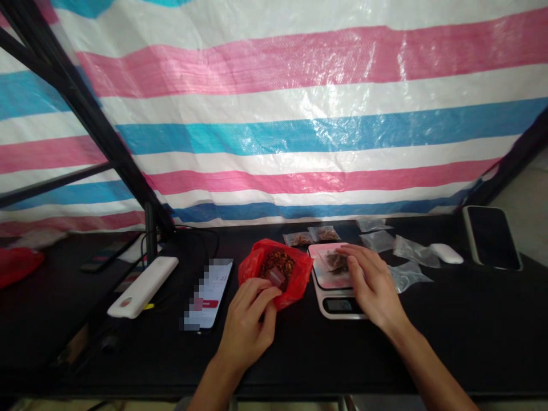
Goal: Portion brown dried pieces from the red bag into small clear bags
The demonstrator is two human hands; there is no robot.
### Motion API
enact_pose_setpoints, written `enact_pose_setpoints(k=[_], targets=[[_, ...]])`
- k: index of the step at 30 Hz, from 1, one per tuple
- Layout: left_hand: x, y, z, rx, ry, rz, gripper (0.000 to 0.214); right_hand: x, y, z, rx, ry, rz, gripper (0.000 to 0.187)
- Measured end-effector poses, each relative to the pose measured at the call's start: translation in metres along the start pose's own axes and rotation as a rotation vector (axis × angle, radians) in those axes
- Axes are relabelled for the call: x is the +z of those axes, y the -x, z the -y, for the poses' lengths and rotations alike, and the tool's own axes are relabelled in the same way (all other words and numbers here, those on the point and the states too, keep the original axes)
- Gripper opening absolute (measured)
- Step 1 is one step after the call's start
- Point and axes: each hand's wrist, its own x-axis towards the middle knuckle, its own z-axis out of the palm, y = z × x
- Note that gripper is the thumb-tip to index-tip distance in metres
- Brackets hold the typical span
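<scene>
Black tabletop (pixel 308 359) lies under my half-curled left hand (pixel 246 315), at the near rim of a crinkled red plastic bag (pixel 300 279) of brown bits (pixel 278 261); whether it grips anything I can't tell. My right hand (pixel 374 281), fingers loosely extended, covers part of a white-and-pink digital scale (pixel 336 283), by the small clear filled packet (pixel 334 260) on it. Left lies a lit-screened phone (pixel 216 288); beyond, flat clear plastic bags (pixel 413 251), then a pink-blue-white striped tarpaulin (pixel 299 142).

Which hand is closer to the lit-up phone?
Left. The left hand is at the open red bag, just right of the lit-up phone; the right hand is farther, over the scale.
</scene>
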Motion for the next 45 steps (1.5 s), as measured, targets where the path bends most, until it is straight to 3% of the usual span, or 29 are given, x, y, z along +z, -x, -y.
enact_pose_setpoints(k=[5, 11, 14, 18, 20, 22, 27, 29, 33, 36, 40, 45], targets=[[0.0, 0.002, 0.0, 0.029, 0.005, 0.016, 0.026, 0.011, 0.0, -0.008, -0.077, 0.239, 0.055, 0.037], [-0.003, 0.002, -0.001, 0.032, 0.004, 0.025, 0.027, 0.016, -0.002, -0.011, -0.057, 0.283, 0.035, 0.032], [-0.004, 0.002, -0.003, 0.03, 0.019, 0.004, 0.027, 0.013, -0.006, -0.006, 0.006, 0.168, -0.033, 0.029], [-0.001, 0.002, -0.012, 0.005, 0.133, -0.045, 0.029, 0.005, -0.012, 0.015, -0.005, -0.104, -0.296, 0.019], [0.002, 0.001, -0.019, -0.047, 0.241, -0.077, 0.026, 0.004, -0.011, 0.031, -0.043, -0.191, -0.388, 0.015], [0.006, -0.001, -0.027, -0.164, 0.349, -0.106, 0.023, 0.006, -0.008, 0.049, -0.068, -0.281, -0.394, 0.014], [0.017, -0.006, -0.037, -0.478, 0.636, -0.146, 0.025, 0.019, 0.003, 0.088, -0.193, -0.247, -0.227, 0.019], [0.019, -0.007, -0.034, -0.556, 0.558, -0.207, 0.015, 0.023, 0.002, 0.094, -0.252, -0.143, -0.162, 0.023], [0.015, -0.007, -0.017, -0.516, 0.189, -0.383, 0.017, 0.032, -0.013, 0.091, -0.276, 0.03, -0.014, 0.036], [0.014, -0.006, -0.005, -0.469, 0.052, -0.405, 0.019, 0.038, -0.032, 0.086, -0.342, 0.08, 0.168, 0.037], [0.017, -0.005, -0.004, -0.477, 0.053, -0.36, 0.025, 0.049, -0.05, 0.081, -0.424, 0.142, 0.356, 0.034], [0.016, -0.006, -0.01, -0.473, 0.117, -0.343, 0.026, 0.057, -0.059, 0.082, -0.417, 0.168, 0.426, 0.025]])
